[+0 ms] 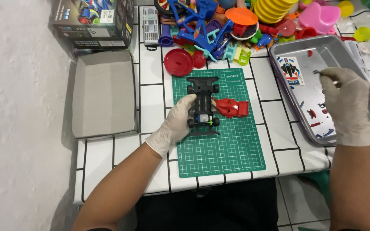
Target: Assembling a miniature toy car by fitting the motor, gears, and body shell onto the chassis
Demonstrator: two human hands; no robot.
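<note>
Both hands wear thin white gloves. Left hand [177, 124] lies on the green gridded cutting mat [228, 149], its fingers curled lightly against the left flank of the black plastic toy racing-car chassis [203, 102], steadying it rather than lifting it; the palm stays half open. That chassis rests flat on the upper part of the mat, four small black wheels at its corners and a small silver and blue motor near its rear end, closest to the person. Just to its right, touching or nearly touching it, lies the red plastic car body shell [232, 108].

Right hand [345, 100] reaches over the shallow silver metal tray [287, 47] at the right of the tiled white tabletop [150, 98]. Its fingertips are pinched together on a small thin dark piece [318, 72], too small to tell apart further. On the tray floor sit a sheet of blue and black stickers [290, 70] and a few scattered tiny red and blue parts [312, 114].

Beyond the mat a heap of bright plastic toys [236, 25] crowds the far edge of the table, with a round red plastic lid [178, 62] beside it. An open grey cardboard box tray [103, 94] sits at the left, and a dark printed toy box [93, 21] stands behind it.
</note>
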